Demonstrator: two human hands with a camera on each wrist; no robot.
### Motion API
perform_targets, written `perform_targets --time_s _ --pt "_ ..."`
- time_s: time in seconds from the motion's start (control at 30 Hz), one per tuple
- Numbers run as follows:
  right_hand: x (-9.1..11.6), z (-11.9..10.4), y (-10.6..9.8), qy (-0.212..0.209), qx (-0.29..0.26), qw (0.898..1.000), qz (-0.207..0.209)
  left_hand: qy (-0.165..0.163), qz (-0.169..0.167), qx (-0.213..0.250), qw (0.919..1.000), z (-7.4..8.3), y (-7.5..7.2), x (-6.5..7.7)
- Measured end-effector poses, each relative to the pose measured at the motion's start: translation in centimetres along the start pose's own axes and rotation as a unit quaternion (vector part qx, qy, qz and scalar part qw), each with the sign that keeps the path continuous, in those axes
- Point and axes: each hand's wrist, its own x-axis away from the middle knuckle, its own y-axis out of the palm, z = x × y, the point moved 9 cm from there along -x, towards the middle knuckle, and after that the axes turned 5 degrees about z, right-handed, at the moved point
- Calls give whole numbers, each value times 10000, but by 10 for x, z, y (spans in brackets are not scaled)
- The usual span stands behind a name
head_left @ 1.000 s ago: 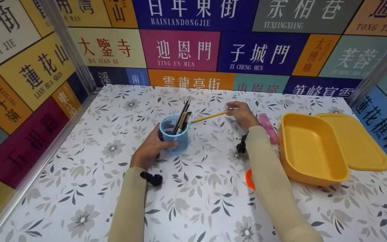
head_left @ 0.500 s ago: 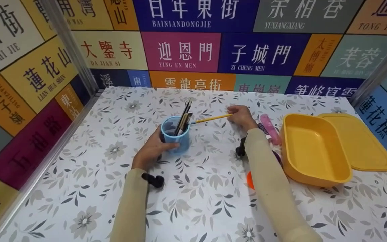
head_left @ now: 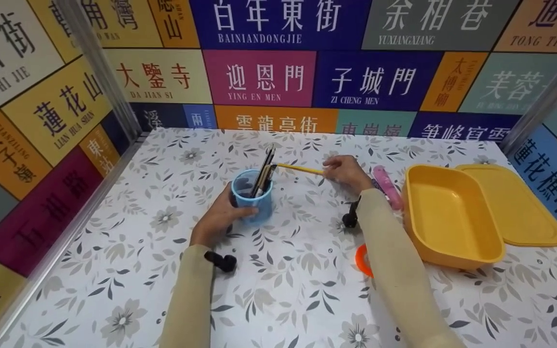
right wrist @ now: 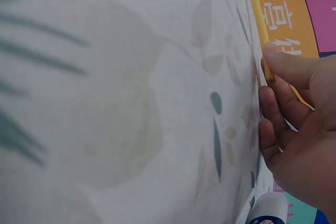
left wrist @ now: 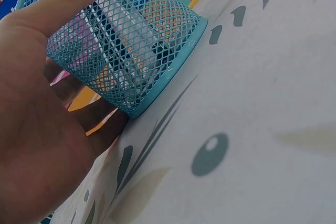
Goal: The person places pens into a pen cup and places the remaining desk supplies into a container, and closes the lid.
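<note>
My left hand (head_left: 216,215) grips a light-blue mesh pen holder (head_left: 263,205), thumb across its near side and fingers round the back. Several dark pens and brushes (head_left: 261,180) lean to the right inside it. In the left wrist view the holder's mesh wall (left wrist: 152,19) shows the sticks through it. To the right of the holder, my right hand (head_left: 348,171) pinches a yellow pencil (head_left: 302,168) by one end, between thumb and fingers in the right wrist view. Its other end points left, toward the pens; whether it touches them I cannot tell.
Right of my right arm stands a yellow box (head_left: 452,217), its flat yellow lid (head_left: 525,208) beside it. A pink object (head_left: 388,187) lies between arm and box. An orange ring-shaped thing (head_left: 363,261) is partly under the forearm. A white cylinder (right wrist: 270,206) shows below the right hand.
The pencil has turned: its left end has risen and its held end has dropped, so it now slopes down to the right. The left hand keeps its grip on the holder.
</note>
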Motion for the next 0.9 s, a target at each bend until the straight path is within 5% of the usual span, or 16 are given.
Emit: perform_targets --time_s 0.13,0.57,0.77,0.9 --pt "4 -2 -3 29 -310 9995 -80 -47 10 -3 10000 -2 1 0" --pt "13 -39 -37 -754 -974 9871 1020 -182 55 -37 9998 -3 -1 -1" --pt "24 -51 -42 -924 -1564 9747 1300 -258 51 -126 9996 -5 0 -2" --pt "31 -56 -41 -870 -2386 9556 1492 -288 17 -134 9995 -7 0 -3"
